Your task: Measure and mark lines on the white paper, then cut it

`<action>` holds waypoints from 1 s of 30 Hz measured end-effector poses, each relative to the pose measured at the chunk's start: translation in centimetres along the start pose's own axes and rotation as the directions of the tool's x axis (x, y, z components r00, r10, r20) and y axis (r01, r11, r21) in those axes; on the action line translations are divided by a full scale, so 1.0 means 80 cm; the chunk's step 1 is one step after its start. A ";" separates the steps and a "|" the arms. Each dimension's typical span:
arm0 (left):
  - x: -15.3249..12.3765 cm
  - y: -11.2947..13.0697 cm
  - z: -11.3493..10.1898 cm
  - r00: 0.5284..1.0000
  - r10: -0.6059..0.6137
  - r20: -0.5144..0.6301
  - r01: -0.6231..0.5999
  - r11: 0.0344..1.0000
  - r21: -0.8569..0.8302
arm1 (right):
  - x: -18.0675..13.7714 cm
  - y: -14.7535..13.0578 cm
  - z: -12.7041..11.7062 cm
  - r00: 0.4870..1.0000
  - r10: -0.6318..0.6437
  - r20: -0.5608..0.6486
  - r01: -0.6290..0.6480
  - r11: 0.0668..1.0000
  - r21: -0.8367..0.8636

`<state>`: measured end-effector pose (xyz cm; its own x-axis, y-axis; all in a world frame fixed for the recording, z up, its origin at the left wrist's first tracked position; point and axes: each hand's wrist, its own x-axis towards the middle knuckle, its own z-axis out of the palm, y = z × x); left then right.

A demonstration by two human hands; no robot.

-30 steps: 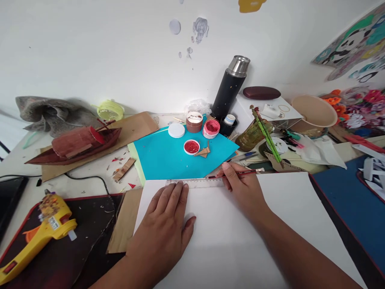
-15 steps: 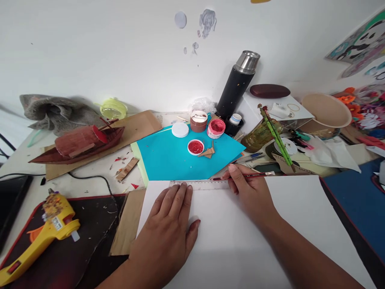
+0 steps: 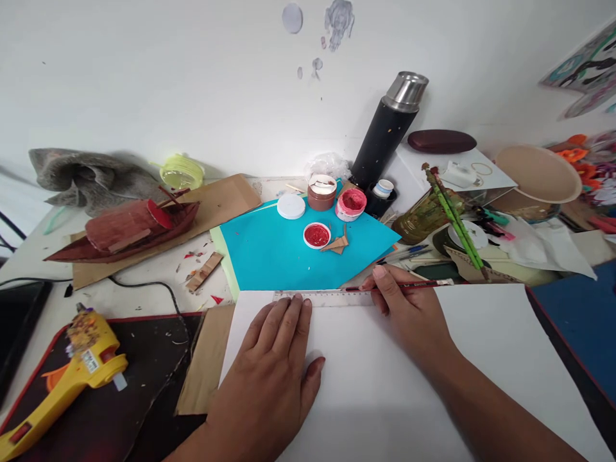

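My left hand (image 3: 272,366) lies flat, fingers stretched out, on a sheet of white paper (image 3: 375,391). Its fingertips press on a clear ruler (image 3: 332,299) that runs along the paper's far edge. In my right hand (image 3: 411,314) is a dark red pencil (image 3: 430,283), pinched between thumb and fingers and held low, nearly level. The pencil's point is by the ruler's far edge, to the right of my left fingertips. Part of the ruler is covered by both hands.
Behind the paper lies a blue sheet (image 3: 269,250) bearing an open red paint pot (image 3: 351,204), a brown pot (image 3: 321,192) and lids. A black flask (image 3: 385,135) stands behind. At left are a model boat (image 3: 125,228) and a yellow glue gun (image 3: 91,359); brushes (image 3: 455,221) stand right.
The view has shifted slightly, so things at the right sit further right. Both hands keep the same pose at the ruler, with no clear movement along it.
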<state>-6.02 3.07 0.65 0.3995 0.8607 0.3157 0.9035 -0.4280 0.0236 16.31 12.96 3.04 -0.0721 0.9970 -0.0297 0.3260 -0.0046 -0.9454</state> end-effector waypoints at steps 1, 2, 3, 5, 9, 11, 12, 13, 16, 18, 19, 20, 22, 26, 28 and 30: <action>0.000 0.000 -0.001 1.000 0.000 0.004 0.000 1.000 0.001 | 0.000 0.000 0.000 1.000 -0.001 0.001 0.001 1.000 -0.002; 0.001 0.000 -0.001 1.000 0.000 0.007 0.000 1.000 0.002 | 0.000 0.000 0.000 1.000 -0.002 0.000 0.002 1.000 -0.001; 0.001 0.000 -0.002 1.000 0.001 0.009 -0.001 1.000 0.003 | 0.000 0.001 0.000 1.000 -0.005 -0.005 0.005 1.000 0.002; 0.001 0.000 -0.002 1.000 0.001 0.010 -0.001 1.000 0.004 | -0.001 0.003 0.000 1.000 -0.007 -0.010 0.007 1.000 0.004; 0.002 0.000 -0.003 1.000 -0.009 0.008 0.009 1.000 -0.001 | -0.001 0.002 -0.001 1.000 -0.005 -0.005 0.005 1.000 -0.021; 0.002 0.000 -0.003 1.000 -0.012 0.005 0.012 1.000 0.000 | 0.000 -0.001 -0.002 1.000 -0.009 0.001 0.009 0.999 -0.043; 0.002 0.000 -0.003 1.000 -0.012 0.003 0.012 1.000 0.002 | 0.000 -0.002 -0.002 1.000 -0.013 0.005 0.013 0.999 -0.052; 0.003 0.000 -0.003 1.000 -0.012 -0.001 0.012 1.000 0.002 | 0.000 -0.003 -0.003 1.000 -0.017 0.010 0.018 0.998 -0.057; 0.004 0.000 -0.004 1.000 -0.019 -0.012 0.019 1.000 -0.007 | -0.001 -0.003 -0.004 1.000 -0.025 0.019 0.026 0.998 -0.061; 0.005 -0.001 -0.005 1.000 -0.020 -0.014 0.019 1.000 -0.013 | -0.002 -0.001 -0.005 0.999 -0.022 0.027 0.024 0.998 -0.063; 0.006 -0.001 -0.005 1.000 -0.019 -0.015 0.019 1.000 -0.015 | -0.002 0.000 -0.006 0.999 -0.021 0.029 0.023 0.998 -0.066; 0.006 -0.002 -0.006 1.000 -0.018 -0.015 0.018 1.000 -0.016 | -0.003 0.000 -0.006 0.999 -0.021 0.031 0.023 0.997 -0.071; 0.007 -0.002 -0.007 1.000 -0.020 -0.018 0.019 1.000 -0.017 | -0.003 0.001 -0.007 0.999 -0.025 0.031 0.028 0.997 -0.079; 0.007 -0.002 -0.007 0.999 -0.028 -0.021 0.028 0.999 -0.019 | -0.001 0.002 -0.007 0.998 -0.036 0.045 0.040 0.996 -0.077; 0.007 -0.001 -0.007 0.999 -0.029 -0.021 0.029 0.999 -0.019 | -0.001 0.002 -0.007 0.998 -0.038 0.040 0.041 0.997 -0.070; 0.006 -0.001 -0.006 0.999 -0.027 -0.020 0.027 0.999 -0.017 | 0.000 0.001 -0.006 0.999 -0.036 0.033 0.038 0.997 -0.065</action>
<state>-5.97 3.42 1.27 0.3714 0.8664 0.3339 0.9112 -0.4091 0.0481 16.79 12.99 3.14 -0.1148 0.9934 -0.0060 0.3835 0.0387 -0.9227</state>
